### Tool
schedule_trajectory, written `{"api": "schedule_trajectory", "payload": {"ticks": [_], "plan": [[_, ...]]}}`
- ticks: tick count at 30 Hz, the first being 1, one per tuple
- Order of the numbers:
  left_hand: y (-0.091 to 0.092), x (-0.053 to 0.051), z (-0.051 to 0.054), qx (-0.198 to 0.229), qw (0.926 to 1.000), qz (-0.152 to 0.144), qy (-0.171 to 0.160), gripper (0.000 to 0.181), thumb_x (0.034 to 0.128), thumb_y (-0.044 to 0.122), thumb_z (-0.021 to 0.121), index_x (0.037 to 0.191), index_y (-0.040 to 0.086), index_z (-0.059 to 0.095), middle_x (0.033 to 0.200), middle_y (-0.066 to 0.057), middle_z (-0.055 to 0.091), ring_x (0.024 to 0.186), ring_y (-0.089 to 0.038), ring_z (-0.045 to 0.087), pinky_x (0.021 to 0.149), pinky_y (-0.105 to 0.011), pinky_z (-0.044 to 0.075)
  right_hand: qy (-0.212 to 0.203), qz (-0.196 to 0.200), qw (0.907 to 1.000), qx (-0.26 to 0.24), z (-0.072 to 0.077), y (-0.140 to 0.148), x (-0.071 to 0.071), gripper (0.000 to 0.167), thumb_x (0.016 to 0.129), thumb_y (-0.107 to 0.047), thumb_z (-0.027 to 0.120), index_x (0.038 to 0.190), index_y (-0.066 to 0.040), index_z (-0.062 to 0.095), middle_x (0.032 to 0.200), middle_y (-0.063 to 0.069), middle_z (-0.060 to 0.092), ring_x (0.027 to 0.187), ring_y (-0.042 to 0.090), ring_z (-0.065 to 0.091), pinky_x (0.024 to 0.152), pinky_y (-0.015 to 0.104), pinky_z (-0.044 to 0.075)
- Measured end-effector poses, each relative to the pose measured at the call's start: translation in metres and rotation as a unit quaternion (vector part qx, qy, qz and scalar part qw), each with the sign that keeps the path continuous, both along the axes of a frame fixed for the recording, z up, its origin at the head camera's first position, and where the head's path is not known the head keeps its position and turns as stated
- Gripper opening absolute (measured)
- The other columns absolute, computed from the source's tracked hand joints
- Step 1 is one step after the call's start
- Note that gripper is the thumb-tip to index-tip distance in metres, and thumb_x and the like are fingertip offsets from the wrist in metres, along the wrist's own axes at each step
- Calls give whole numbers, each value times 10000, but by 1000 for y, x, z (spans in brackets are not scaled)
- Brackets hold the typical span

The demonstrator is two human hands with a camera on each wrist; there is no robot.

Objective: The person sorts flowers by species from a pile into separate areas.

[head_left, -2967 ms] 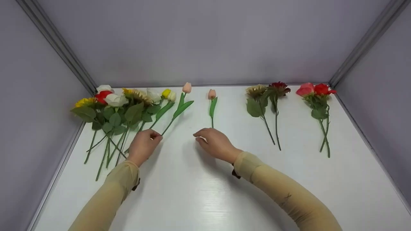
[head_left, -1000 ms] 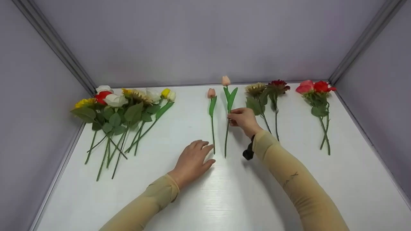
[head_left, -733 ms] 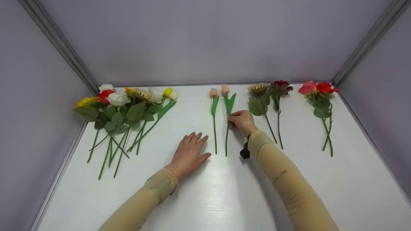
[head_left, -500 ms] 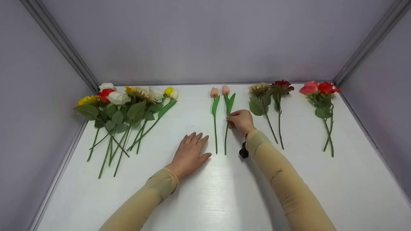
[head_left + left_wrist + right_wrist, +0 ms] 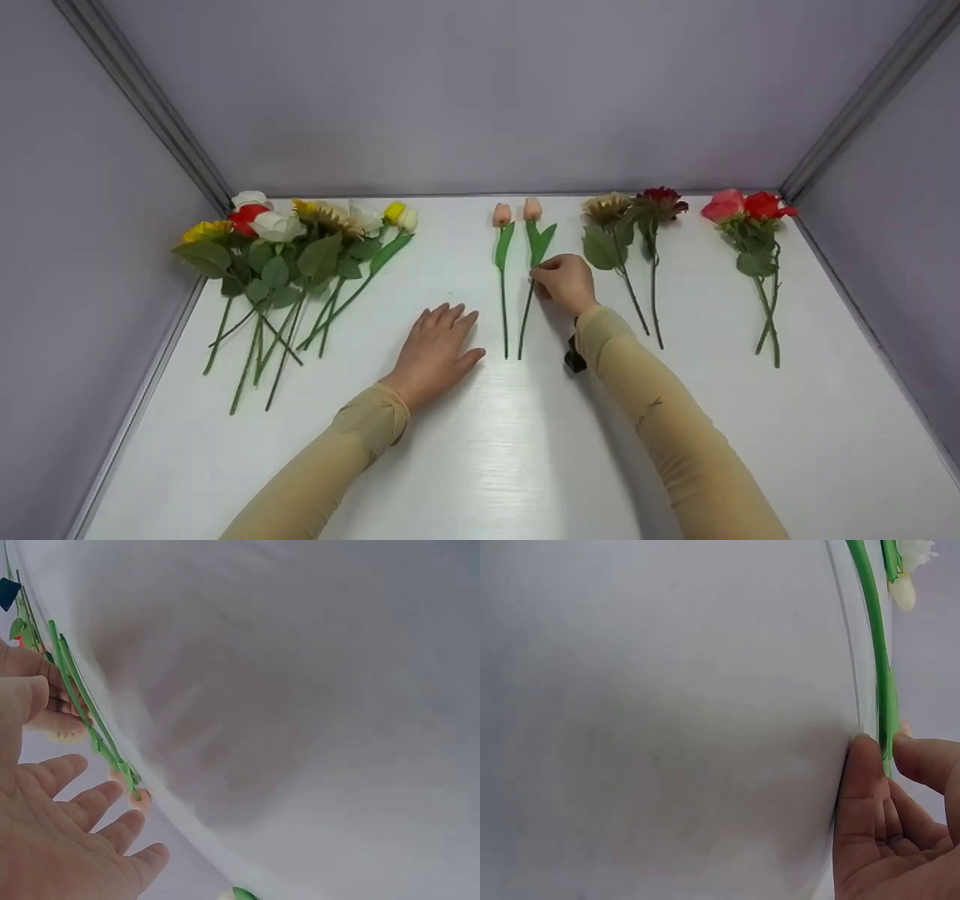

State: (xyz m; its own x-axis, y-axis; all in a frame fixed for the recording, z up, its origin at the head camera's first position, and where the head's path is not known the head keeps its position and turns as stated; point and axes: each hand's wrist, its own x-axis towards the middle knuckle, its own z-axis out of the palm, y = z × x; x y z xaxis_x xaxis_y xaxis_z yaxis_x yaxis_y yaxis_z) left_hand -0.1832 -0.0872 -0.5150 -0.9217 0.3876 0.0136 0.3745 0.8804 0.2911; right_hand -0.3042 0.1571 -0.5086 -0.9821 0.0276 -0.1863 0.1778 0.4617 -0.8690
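Observation:
My right hand (image 5: 568,285) pinches the green stem of a pink tulip (image 5: 532,209) between thumb and fingertips. In the right wrist view the stem (image 5: 876,622) runs down to those fingers. Just left of it on the white table lies another pink tulip (image 5: 501,215), nearly parallel, its stem apart from the first. My left hand (image 5: 435,349) is spread with its fingers straight, left of both stems and holding nothing. The left wrist view shows its open palm (image 5: 67,840), with the two tulips (image 5: 97,727) beyond.
At the left lies a heap of mixed flowers (image 5: 277,229), with a yellow and a white tulip (image 5: 401,216) at its right edge. A beige flower (image 5: 606,208) and a dark red flower (image 5: 660,202) lie right of my right hand. Two red-pink roses (image 5: 748,205) lie farther right. Grey walls enclose the table.
The second pink tulip has gone from the left heap to beside the first, passing from my left hand to my right. Lately its stem end swung slightly left; my left hand drew back a little.

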Motion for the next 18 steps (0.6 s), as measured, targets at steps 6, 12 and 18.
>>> {"api": "schedule_trajectory", "payload": {"ticks": [6, 12, 18], "plan": [[-10, -2, 1, 39, 9998, 195, -49, 596, 1037, 417, 598, 1517, 80, 489, 1554, -161, 449, 1470, -374, 340, 1215, -533, 222, 112, 13, 9999, -52, -1, 1, 1, 194, 948, -175, 724, 1033, -1, 732, 806, 106, 706, 692, 170, 634, 621, 289, 530], [-17, -3, 3, 62, 9994, 315, -84, 577, 1031, 383, 620, 1500, 66, 507, 1528, -172, 478, 1447, -375, 375, 1211, -521, 241, 155, 131, 9992, 335, -1, -6, 1, 194, 939, -135, 695, 1076, 0, 722, 769, 89, 677, 670, 173, 590, 614, 297, 488], [-20, -3, 3, 117, 9992, 369, -116, 563, 1028, 369, 627, 1486, 59, 522, 1510, -177, 495, 1435, -380, 390, 1206, -521, 252, 92, -37, 9979, 635, -1, -15, 1, 351, 941, -272, 746, 1145, -2, 657, 933, 113, 689, 773, 211, 626, 673, 339, 513]]}}
